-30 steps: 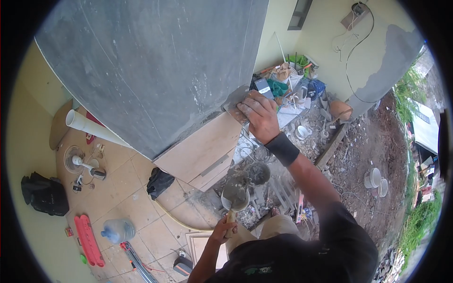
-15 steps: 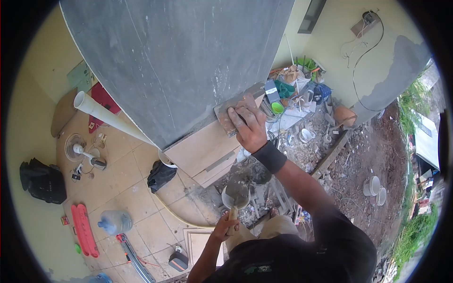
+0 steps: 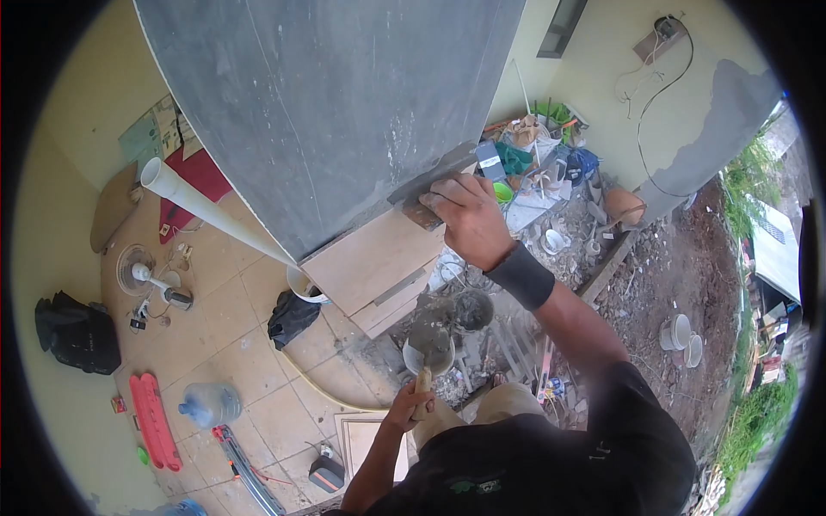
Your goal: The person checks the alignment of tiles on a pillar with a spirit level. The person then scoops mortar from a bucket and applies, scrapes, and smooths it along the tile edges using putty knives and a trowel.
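The right hand clamps a flat blade, partly hidden behind its fingers, at the grey surface's edge; the left hand grips a trowel, mortar obscuring its plate.

Down to the tiled floor now: bears a red case, just beside a clear bottle, carries a white fan, and holds up a curving yellow hose too!

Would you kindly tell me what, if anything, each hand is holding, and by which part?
The left hand holds a mortar-coated grey trowel by its pale wooden handle. The right hand holds a flat brown plate; exactly where is hidden.
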The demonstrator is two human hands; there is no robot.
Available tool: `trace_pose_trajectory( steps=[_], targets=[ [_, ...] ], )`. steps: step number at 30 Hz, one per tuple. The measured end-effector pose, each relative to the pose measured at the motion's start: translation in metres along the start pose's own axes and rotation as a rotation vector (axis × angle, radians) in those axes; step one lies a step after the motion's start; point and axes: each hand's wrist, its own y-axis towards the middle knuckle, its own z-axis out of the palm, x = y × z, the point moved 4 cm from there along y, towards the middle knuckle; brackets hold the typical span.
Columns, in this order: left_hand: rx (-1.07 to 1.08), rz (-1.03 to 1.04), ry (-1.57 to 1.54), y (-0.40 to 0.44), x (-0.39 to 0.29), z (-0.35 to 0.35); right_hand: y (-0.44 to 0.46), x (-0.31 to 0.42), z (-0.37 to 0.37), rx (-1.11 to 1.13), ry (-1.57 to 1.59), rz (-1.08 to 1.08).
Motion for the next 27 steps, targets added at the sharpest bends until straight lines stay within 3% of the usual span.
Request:
trace_pose_trajectory(
  steps=[2,5,8,18,23,24,27],
  targets=[
    [-0.007,0.016,0.003,0.001,-0.004,0.005,0.002,-0.007,-0.009,0.068,0.005,0.006],
    [0.002,0.038,0.007,-0.004,-0.007,0.009,-0.007,-0.017,-0.023,-0.245,-0.115,0.054],
    [-0.019,0.053,0.005,-0.006,-0.007,0.011,-0.009,-0.034,-0.004,-0.357,-0.149,0.056],
    [-0.034,0.034,-0.035,-0.008,0.001,0.004,-0.013,-0.036,0.016,-0.194,-0.113,0.009],
    [-0.051,0.027,-0.004,-0.011,0.001,0.005,-0.003,-0.032,-0.014,0.082,-0.084,0.042],
    [-0.049,0.039,-0.01,-0.008,0.001,0.005,-0.001,-0.025,-0.012,0.082,-0.082,0.029],
    [-0.05,0.068,-0.027,-0.007,0.005,0.004,-0.001,0.005,-0.004,-0.232,-0.112,-0.014]
  ],
)
